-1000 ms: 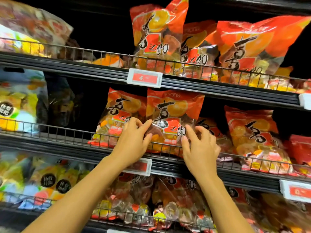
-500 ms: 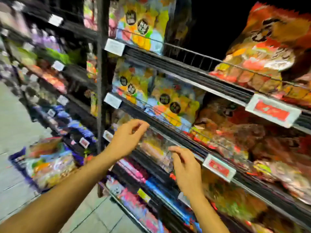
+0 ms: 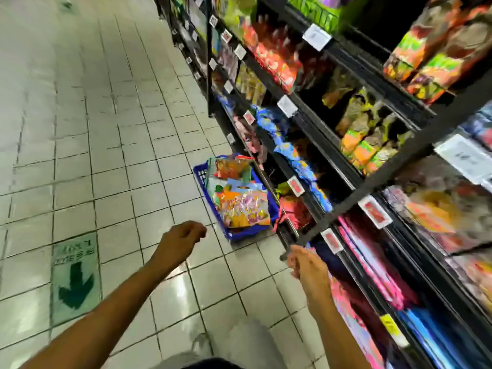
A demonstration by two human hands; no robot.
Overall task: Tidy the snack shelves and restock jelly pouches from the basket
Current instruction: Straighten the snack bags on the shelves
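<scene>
A second ago both my hands were pressed on an orange jelly bag on the middle shelf. Now the view has turned down and to the left, along the aisle, and both hands have left the shelves.

On the left of the pale tiled floor [image 3: 80,129] I see a green arrow sticker [image 3: 76,278]. My left hand [image 3: 179,242] hangs over the tiles with its fingers loosely curled, and it holds nothing. Ahead of it, on the floor and close against the bottom edge of the shelving, stands the blue plastic basket [image 3: 202,173], filled with colourful jelly pouches [image 3: 243,207]; the top one is orange and pink. My right hand [image 3: 306,267] is near the front edge of the black metal snack shelves [image 3: 354,198], its fingers also relaxed and empty.

I judge that the straightening of that bag is finished and the restocking step begins: the next move should be to go to the basket and take a pouch. The picture is blurred, so the labels are not readable.
</scene>
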